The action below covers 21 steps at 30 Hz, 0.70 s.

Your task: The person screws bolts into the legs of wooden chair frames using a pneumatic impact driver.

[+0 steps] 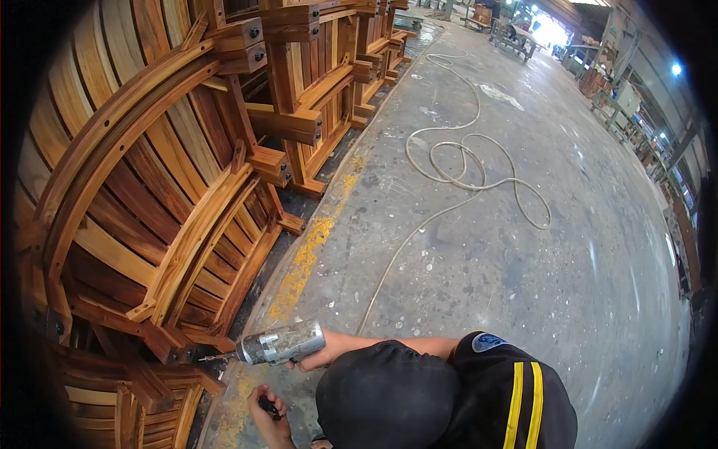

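Neither of my own hands shows in the head view. At the bottom, a co-worker in a black cap (385,396) and a black shirt with yellow stripes bends toward wooden furniture. The co-worker's right hand (314,361) grips a silver power screwdriver (283,343). Its thin bit points left at a lower joint of a curved slatted wooden piece (161,157), beside a dark bolt head; whether it touches cannot be seen. Small black pieces (268,405), perhaps bolts, lie in the co-worker's left hand (273,428).
More slatted wooden frames (321,86) stand in a row along the left. A pale hose (441,179) loops over the grey concrete floor (598,299), beside a worn yellow line (310,239). Workbenches (516,41) and machinery (624,101) stand farther back.
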### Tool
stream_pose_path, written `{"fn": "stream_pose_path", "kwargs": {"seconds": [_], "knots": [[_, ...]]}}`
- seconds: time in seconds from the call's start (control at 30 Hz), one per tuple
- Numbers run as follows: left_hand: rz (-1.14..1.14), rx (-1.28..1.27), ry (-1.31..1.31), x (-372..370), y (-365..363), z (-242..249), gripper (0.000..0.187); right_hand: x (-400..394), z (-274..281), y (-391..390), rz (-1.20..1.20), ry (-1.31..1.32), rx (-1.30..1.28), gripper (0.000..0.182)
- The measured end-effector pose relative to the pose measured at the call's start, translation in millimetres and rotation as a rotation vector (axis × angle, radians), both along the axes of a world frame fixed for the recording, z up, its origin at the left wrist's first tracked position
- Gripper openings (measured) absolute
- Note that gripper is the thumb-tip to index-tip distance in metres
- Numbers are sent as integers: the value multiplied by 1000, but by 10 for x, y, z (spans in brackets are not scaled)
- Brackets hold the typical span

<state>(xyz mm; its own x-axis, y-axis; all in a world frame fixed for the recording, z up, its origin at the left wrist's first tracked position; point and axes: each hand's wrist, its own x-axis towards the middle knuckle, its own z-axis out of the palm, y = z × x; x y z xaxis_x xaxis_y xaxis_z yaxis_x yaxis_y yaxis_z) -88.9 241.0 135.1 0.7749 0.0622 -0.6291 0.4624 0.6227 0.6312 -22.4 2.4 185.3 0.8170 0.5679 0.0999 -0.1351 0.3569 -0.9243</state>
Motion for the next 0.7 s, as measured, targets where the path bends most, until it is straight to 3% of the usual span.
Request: {"fn": "stream_pose_path", "kwargs": {"seconds": [0.2,0.7], "knots": [[59,-87,20,-144,167,-305,28,-40,-149,49,18,147,45,39],[42,-110,-37,-115,140,-151,32,-64,-38,88,46,82,61,37]]}}
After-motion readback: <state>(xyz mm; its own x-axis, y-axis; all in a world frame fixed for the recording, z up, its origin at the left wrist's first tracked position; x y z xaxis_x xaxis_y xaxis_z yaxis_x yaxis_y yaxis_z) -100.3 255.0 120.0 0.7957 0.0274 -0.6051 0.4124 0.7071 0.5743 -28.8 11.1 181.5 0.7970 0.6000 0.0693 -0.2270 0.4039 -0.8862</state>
